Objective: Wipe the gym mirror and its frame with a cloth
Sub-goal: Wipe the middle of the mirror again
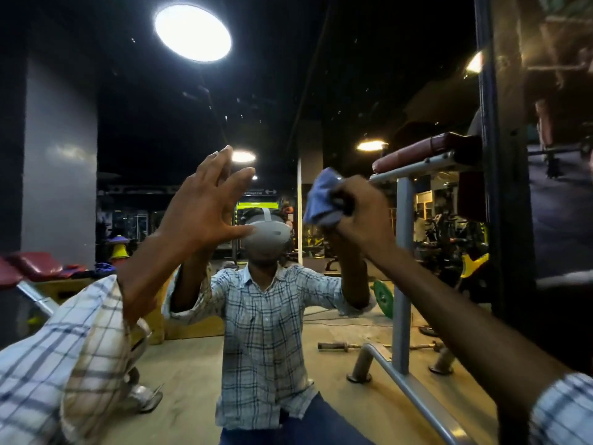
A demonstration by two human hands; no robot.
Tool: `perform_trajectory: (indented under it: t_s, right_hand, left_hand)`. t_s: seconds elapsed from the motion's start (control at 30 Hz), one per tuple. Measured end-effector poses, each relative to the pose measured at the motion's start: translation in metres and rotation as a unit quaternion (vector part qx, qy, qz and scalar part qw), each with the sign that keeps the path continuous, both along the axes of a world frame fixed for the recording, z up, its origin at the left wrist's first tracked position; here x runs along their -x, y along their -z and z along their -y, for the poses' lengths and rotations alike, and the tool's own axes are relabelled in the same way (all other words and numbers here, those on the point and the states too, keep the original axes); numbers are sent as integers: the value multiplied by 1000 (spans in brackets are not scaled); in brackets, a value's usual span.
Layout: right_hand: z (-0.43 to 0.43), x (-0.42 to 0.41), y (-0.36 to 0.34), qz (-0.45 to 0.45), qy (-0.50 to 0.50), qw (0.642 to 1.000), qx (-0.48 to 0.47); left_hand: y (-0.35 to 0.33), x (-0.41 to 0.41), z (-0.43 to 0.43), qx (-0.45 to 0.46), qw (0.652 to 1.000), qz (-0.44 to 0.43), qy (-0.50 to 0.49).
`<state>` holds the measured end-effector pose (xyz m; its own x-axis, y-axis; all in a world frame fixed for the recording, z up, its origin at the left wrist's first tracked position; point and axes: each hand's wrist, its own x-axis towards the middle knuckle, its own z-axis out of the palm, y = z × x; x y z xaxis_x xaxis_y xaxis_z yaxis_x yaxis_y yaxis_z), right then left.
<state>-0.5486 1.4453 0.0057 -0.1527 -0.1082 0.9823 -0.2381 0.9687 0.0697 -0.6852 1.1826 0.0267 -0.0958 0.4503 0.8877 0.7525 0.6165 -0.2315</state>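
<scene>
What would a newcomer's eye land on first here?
Two raised hands at centre: the left hand open with fingers spread, the right hand gripping a blue cloth up at the mirror. A round ceiling light glares top left, and the person's reflection in a checked shirt fills the middle.

The mirror (pixel 144 123) is smooth, glossy glass, flecked with small pale specks across its dark upper part; its frame (pixel 484 91) is a dark, smooth strip with a faint sheen; the cloth (pixel 321 200) is soft blue fabric, crumpled and matt; the sleeve (pixel 64 348) is thin checked woven cloth; the bench pad (pixel 426 150) looks like shiny red-brown vinyl; the bench tube (pixel 402 268) is smooth grey painted metal; the headset (pixel 268 234) is matt pale plastic; the floor (pixel 192 364) looks rough and dull.
</scene>
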Motion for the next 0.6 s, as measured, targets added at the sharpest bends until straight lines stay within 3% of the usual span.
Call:
perform_trajectory:
  t_s: [0.07, 0.13, 0.2, 0.27, 0.33, 0.37, 0.4, 0.47, 0.53, 0.6]
  right_hand:
    - [6, 0, -9, 49, 27, 996, -65]
    - [-4, -2, -30, -54, 35, 996, 56]
    - [-3, 1, -37, -130, 36, 972, 190]
    - [23, 15, -26, -79, 39, 992, 85]
    - [45, 25, -12, 64, 27, 996, -60]
    - [48, 24, -13, 100, 35, 990, -91]
    - [43, 23, -21, 82, 53, 991, -86]
    - [25, 18, -44, -44, 84, 995, 23]
    - [15, 15, -57, -166, 68, 960, 214]
    - [26, 28, -59, -176, 58, 950, 252]
  left_hand:
    - [-3, 1, 4, 5, 1000, -8, 9]
    - [-5, 3, 8, 10, 1000, -21, 19]
    - [-5, 6, 11, 14, 999, -31, 32]
    - [-6, 10, 14, 17, 999, -32, 39]
    - [-7, 14, 18, 16, 999, -30, 39]
    - [-8, 16, 21, 17, 999, -28, 37]
    - [-8, 19, 24, 17, 999, -27, 36]
    - [-9, 24, 33, 15, 999, -28, 35]
    - [-10, 27, 40, 23, 999, -27, 35]
    - [-12, 27, 42, 33, 999, -25, 33]
